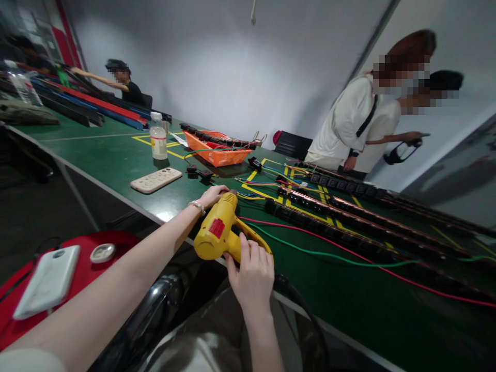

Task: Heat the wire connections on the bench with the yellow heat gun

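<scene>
My right hand (253,271) is wrapped around the handle of a yellow heat gun (219,225), whose nozzle points away from me over the green table (96,155). Just beyond the nozzle, my left hand (213,196) has its fingers curled together; the fingertips are partly behind the gun, so what they hold is hidden. Thin coloured wires (251,197) run from beside the nozzle and left fingertips to the end of a long black strip (302,219). A red wire (294,224) and a green wire (306,250) trail to the right past the gun.
An orange basket (217,157) holds black parts. A phone (156,181), a bottle (158,142) and small black connectors (199,173) lie or stand to the left. Further strips (349,217) stretch right. A red stool (112,240) carries a white phone-like item (48,281). Several people stand or sit beyond.
</scene>
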A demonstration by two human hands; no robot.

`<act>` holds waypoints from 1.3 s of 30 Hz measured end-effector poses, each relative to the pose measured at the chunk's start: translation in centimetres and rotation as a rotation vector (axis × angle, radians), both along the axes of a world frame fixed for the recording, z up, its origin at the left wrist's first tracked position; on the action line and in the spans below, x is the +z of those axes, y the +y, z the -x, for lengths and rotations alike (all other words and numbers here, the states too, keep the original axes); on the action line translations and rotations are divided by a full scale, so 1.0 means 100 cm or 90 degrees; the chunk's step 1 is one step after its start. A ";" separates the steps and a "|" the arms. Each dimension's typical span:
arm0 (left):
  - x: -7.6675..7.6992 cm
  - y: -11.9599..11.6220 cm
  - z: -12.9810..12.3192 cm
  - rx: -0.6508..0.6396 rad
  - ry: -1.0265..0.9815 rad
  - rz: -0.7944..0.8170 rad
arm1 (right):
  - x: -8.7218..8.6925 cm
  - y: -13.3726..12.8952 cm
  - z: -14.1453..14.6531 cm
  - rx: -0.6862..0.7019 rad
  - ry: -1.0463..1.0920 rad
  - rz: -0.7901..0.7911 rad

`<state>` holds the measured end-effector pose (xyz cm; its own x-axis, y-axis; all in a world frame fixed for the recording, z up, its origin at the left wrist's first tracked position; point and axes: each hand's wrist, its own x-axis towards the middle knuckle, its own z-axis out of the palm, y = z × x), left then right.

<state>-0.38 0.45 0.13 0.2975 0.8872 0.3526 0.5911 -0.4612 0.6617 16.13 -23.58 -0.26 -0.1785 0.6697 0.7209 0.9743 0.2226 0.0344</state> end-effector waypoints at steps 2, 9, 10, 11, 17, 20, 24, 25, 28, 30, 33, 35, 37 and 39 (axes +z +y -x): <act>0.000 0.000 0.001 -0.007 -0.011 0.006 | 0.000 0.001 0.002 -0.003 -0.007 0.005; 0.001 -0.002 0.001 -0.006 -0.006 -0.002 | 0.000 0.001 -0.002 0.003 -0.014 -0.007; 0.001 -0.002 0.001 -0.005 -0.003 -0.003 | 0.000 0.001 -0.004 0.007 -0.016 -0.006; 0.000 -0.001 0.001 -0.004 -0.001 -0.002 | 0.001 0.000 -0.007 0.012 -0.018 -0.004; -0.003 0.000 -0.001 0.012 0.015 -0.027 | 0.001 -0.005 -0.030 0.026 -0.022 -0.017; -0.003 -0.001 -0.002 0.023 0.028 -0.043 | 0.000 -0.007 -0.043 0.027 -0.025 -0.030; -0.002 -0.001 -0.002 0.032 0.027 -0.043 | 0.001 -0.011 -0.058 0.021 -0.034 -0.035; -0.002 -0.001 -0.002 0.033 0.025 -0.041 | 0.001 -0.012 -0.061 0.016 -0.034 -0.034; -0.002 -0.002 -0.002 0.030 0.022 -0.034 | 0.002 -0.014 -0.072 -0.003 -0.038 -0.027; -0.002 -0.002 -0.002 0.028 0.022 -0.029 | 0.002 -0.015 -0.079 -0.019 -0.045 -0.025; -0.002 -0.001 -0.002 0.030 0.031 -0.035 | 0.002 -0.016 -0.088 -0.050 -0.055 -0.023; -0.003 -0.001 -0.002 0.034 0.038 -0.039 | 0.002 -0.016 -0.093 -0.068 -0.058 -0.021; -0.003 0.000 -0.002 0.037 0.042 -0.037 | 0.002 -0.016 -0.095 -0.079 -0.058 -0.020; -0.004 0.001 -0.002 0.037 0.043 -0.035 | 0.003 -0.017 -0.095 -0.080 -0.060 -0.023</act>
<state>-0.14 0.57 -0.30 0.2705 0.8835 0.3824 0.6604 -0.4593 0.5940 25.66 -25.24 -0.01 -0.1623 0.6646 0.7294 0.9866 0.0959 0.1322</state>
